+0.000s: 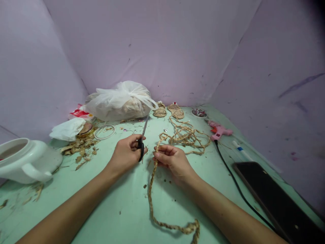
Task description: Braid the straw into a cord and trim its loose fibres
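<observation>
My left hand (128, 150) is closed round the black handles of a pair of scissors (145, 127), whose blades point away from me. Just to the right, my right hand (175, 161) pinches a braided straw cord (151, 186) between thumb and fingers. From that pinch the cord runs down towards me, ending in a thicker bend at the bottom of the view. Beyond my right hand, a loose tangle of the same cord (189, 134) lies on the green tabletop (122, 206). The scissors and the cord are apart.
A white plastic bag (122, 101) lies at the back. Left are a white pot (48, 162), dry scraps (81, 145) and a ring (104, 132). Woven pieces (159, 112) sit behind the tangle. On the right are a pink glue gun (219, 131), a marker (242, 151) and a phone (274, 200).
</observation>
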Available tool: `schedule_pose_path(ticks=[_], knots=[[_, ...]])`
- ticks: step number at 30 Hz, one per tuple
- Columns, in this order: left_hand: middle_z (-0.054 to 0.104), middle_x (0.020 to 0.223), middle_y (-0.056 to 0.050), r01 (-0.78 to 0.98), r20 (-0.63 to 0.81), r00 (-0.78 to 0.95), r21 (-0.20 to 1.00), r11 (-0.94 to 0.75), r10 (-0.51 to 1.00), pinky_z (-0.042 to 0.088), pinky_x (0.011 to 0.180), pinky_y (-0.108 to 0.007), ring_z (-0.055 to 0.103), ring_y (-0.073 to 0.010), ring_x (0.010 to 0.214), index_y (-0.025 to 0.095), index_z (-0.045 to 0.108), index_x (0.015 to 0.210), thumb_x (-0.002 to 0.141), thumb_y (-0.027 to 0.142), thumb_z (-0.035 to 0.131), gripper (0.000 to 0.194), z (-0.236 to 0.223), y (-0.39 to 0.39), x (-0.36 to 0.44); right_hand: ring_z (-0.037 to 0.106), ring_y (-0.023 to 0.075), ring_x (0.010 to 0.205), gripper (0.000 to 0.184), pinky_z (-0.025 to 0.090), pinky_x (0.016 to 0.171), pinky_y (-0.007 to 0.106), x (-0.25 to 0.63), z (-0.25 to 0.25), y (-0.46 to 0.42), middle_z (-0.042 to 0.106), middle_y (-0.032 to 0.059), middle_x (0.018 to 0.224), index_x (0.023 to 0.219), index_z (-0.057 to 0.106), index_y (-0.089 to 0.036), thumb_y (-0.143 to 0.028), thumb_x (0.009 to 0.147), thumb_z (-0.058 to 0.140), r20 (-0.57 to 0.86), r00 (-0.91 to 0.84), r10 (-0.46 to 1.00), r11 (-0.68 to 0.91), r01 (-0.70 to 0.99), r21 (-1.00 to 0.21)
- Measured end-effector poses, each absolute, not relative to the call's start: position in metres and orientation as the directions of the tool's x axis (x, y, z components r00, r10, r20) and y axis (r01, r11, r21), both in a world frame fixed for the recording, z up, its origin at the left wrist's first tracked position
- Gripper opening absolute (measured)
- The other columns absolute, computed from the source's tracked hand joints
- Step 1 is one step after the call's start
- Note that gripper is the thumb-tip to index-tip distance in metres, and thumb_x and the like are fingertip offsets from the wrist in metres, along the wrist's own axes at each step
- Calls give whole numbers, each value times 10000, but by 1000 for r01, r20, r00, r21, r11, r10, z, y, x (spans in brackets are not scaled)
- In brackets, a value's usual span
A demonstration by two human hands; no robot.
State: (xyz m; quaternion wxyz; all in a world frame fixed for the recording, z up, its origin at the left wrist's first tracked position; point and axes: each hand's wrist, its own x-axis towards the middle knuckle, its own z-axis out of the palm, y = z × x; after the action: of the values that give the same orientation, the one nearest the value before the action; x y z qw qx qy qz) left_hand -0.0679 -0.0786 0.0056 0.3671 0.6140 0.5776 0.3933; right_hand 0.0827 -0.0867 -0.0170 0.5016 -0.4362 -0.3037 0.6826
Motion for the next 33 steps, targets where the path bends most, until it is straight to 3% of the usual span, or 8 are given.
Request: schedule_pose_path(ticks=[6,14,18,21,24,28,30,33], knots=[[530,550,40,323,1,1,947,-1,1000,395,478,-204,500,-99,493,130,564,902,539,265,653,397,10,-81,-63,502,81,425,288,418,441,220,75,-16,-97,565,-31,472,563,561,-134,-179,382,781,-363,-217,906,-417,-307,-855],[487,482,46,362,-138,210,931,54,968,309,423,-186,424,-81,452,111,589,848,524,170,585,329,5,-83,-60,462,64,391,349,424,429,220,68,-17,-105,515,-54,424,534,521,-132,-197,347,809,-394,-260,881,-449,-201,-871],[468,473,51,356,-156,149,930,95,976,284,416,-181,382,-67,440,105,582,858,517,153,572,344,8,-82,-62,517,85,438,286,458,469,223,75,-18,-98,559,-21,484,617,569,-118,-216,459,786,-422,-359,832,-503,-169,-848],[464,496,54,360,-142,110,928,94,984,268,416,-178,359,-60,444,112,576,895,523,159,583,375,21,-81,-70,588,109,541,173,506,552,239,87,-14,-87,621,33,626,713,579,-112,-205,626,696,-487,-412,770,-618,-292,-730],[491,559,35,429,-111,135,902,43,985,295,445,-184,403,-77,499,125,582,888,543,202,606,355,40,-83,-81,630,139,637,116,530,613,256,101,-9,-73,648,80,711,767,565,-121,-236,756,579,-495,-334,802,-596,-492,-635],[513,630,23,552,-53,309,823,-134,950,321,496,-188,423,-87,564,152,600,805,608,187,556,206,66,-91,-95,587,79,527,71,518,508,184,117,-1,-50,657,23,736,844,564,-178,-206,817,504,-384,-90,919,-353,-621,-700],[502,630,28,584,-82,381,794,-171,921,311,499,-187,408,-83,568,158,598,770,621,144,509,175,74,-94,-101,540,46,458,147,498,477,141,124,6,-37,622,-5,631,777,566,-163,-191,852,442,-314,25,949,-245,-570,-785],[455,593,40,594,-132,431,786,-171,893,273,475,-183,366,-73,546,159,597,740,612,101,457,199,79,-96,-105,484,36,379,221,456,398,120,129,22,-15,556,-18,501,693,557,-137,-173,859,416,-266,109,958,-222,-307,-926]])
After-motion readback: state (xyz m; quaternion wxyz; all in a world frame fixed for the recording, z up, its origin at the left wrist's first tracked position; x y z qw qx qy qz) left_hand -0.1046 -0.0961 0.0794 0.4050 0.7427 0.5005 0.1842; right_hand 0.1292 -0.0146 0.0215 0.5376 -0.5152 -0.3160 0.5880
